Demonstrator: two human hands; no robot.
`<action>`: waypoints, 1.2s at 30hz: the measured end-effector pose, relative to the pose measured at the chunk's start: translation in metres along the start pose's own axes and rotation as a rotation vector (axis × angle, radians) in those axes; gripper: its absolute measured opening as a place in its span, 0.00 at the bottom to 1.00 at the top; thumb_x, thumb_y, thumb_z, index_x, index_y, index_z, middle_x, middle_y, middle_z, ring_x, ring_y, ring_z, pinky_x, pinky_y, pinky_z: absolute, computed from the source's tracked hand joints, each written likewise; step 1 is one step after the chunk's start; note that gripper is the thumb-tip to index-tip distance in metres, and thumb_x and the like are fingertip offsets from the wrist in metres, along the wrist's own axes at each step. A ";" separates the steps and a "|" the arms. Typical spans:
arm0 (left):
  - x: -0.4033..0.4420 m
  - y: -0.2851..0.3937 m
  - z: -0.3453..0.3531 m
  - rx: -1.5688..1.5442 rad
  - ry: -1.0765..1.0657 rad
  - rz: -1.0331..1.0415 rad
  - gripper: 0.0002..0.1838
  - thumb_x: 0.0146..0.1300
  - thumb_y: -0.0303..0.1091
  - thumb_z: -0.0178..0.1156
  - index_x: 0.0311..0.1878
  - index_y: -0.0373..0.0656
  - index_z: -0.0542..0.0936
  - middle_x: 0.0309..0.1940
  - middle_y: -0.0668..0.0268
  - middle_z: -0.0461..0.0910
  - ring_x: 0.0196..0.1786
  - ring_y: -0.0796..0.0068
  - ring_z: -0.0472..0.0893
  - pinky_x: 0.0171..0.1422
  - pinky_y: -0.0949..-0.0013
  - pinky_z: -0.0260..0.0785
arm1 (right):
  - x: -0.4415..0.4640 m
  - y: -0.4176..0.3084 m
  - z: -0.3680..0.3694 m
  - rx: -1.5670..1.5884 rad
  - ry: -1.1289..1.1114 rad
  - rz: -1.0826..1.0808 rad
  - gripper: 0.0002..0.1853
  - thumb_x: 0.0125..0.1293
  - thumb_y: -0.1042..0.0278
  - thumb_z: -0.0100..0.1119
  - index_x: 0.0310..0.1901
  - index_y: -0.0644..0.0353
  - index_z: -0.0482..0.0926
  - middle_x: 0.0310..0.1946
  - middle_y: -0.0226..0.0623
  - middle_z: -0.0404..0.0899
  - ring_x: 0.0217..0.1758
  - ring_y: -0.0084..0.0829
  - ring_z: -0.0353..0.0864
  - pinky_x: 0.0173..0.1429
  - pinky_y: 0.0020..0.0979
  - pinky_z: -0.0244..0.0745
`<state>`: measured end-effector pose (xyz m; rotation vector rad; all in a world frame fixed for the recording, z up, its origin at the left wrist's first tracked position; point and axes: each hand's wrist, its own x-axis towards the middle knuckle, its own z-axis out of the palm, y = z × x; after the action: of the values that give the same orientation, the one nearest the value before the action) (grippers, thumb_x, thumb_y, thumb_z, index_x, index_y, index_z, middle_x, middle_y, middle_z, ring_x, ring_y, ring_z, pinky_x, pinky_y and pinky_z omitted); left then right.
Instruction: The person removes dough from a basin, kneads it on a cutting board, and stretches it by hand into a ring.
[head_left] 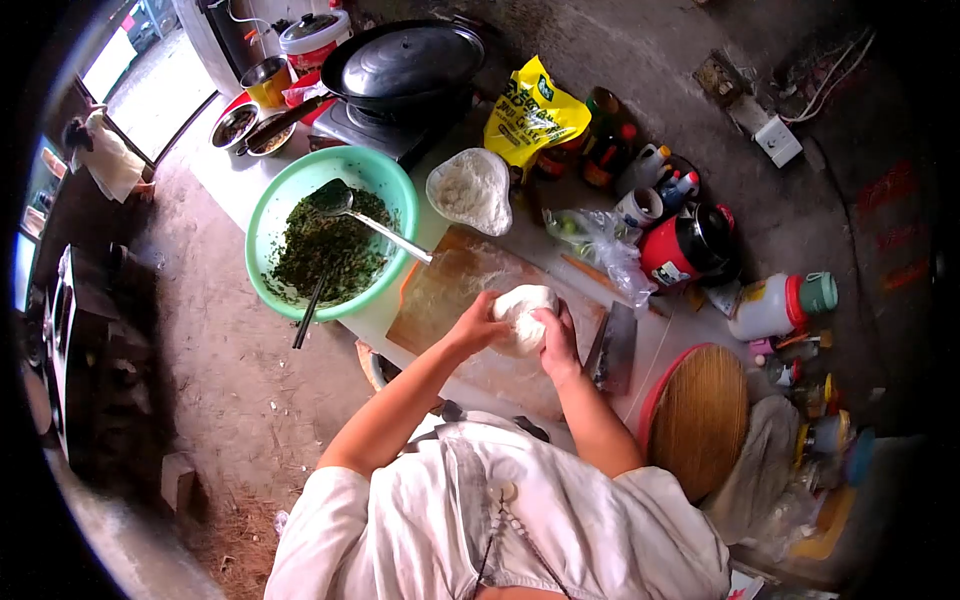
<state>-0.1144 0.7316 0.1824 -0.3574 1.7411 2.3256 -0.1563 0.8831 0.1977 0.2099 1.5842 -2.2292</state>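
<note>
Between my two hands is a pale lump of dough (522, 312), held above a floured wooden board (440, 310). My left hand (478, 324) grips the dough's left side. On its right side my right hand (558, 338) is closed, with the thumb pressed on top. A heart-shaped bowl of white flour (472, 192) stands beyond the board. To the left is a green basin (408, 215) of chopped green filling, with a metal spoon (385, 233) and dark chopsticks (314, 305) in it. A cleaver (617, 350) lies by the board's right edge.
A lidded wok (410, 65) sits on a stove at the back. A yellow bag (535, 115), several bottles, a red kettle (678, 245) and a plastic bag (610, 250) line the far right side. A round woven lid (700, 420) rests at right.
</note>
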 end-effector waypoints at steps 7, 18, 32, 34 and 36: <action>0.002 0.015 0.013 -0.194 -0.107 -0.071 0.27 0.47 0.21 0.58 0.54 0.34 0.66 0.42 0.61 0.75 0.45 0.71 0.75 0.51 0.70 0.68 | -0.008 -0.019 -0.015 -0.215 -0.388 -0.057 0.29 0.50 0.77 0.53 0.56 0.60 0.59 0.48 0.34 0.67 0.52 0.26 0.66 0.57 0.27 0.61; -0.001 0.026 0.030 0.575 -0.297 -0.060 0.29 0.47 0.25 0.59 0.56 0.42 0.66 0.42 0.65 0.76 0.48 0.74 0.72 0.54 0.69 0.63 | -0.001 -0.012 -0.043 -0.257 -0.273 -0.176 0.26 0.50 0.80 0.47 0.54 0.59 0.61 0.45 0.34 0.67 0.48 0.27 0.67 0.55 0.26 0.61; 0.006 0.015 0.027 0.437 -0.089 0.133 0.19 0.50 0.26 0.56 0.47 0.36 0.69 0.40 0.62 0.74 0.42 0.70 0.75 0.47 0.67 0.68 | -0.006 -0.046 -0.030 -0.969 -0.005 -0.511 0.22 0.45 0.72 0.56 0.46 0.64 0.71 0.44 0.48 0.74 0.46 0.37 0.75 0.48 0.32 0.68; -0.003 0.031 0.031 -0.143 -0.119 0.020 0.21 0.50 0.25 0.53 0.51 0.35 0.68 0.42 0.60 0.74 0.45 0.66 0.75 0.50 0.67 0.67 | -0.011 -0.054 -0.028 -0.779 -0.130 -0.052 0.19 0.47 0.65 0.57 0.41 0.64 0.74 0.37 0.47 0.77 0.42 0.32 0.76 0.47 0.30 0.67; -0.007 0.036 0.038 -0.219 -0.131 -0.010 0.25 0.48 0.23 0.51 0.54 0.36 0.66 0.45 0.59 0.73 0.47 0.67 0.74 0.53 0.68 0.66 | 0.004 -0.018 -0.045 -0.696 -0.139 -0.064 0.16 0.49 0.63 0.57 0.38 0.64 0.76 0.31 0.42 0.78 0.39 0.27 0.75 0.45 0.29 0.67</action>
<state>-0.1215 0.7576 0.2280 -0.2420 1.4270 2.4775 -0.1719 0.9288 0.1964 -0.1907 2.1818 -1.5592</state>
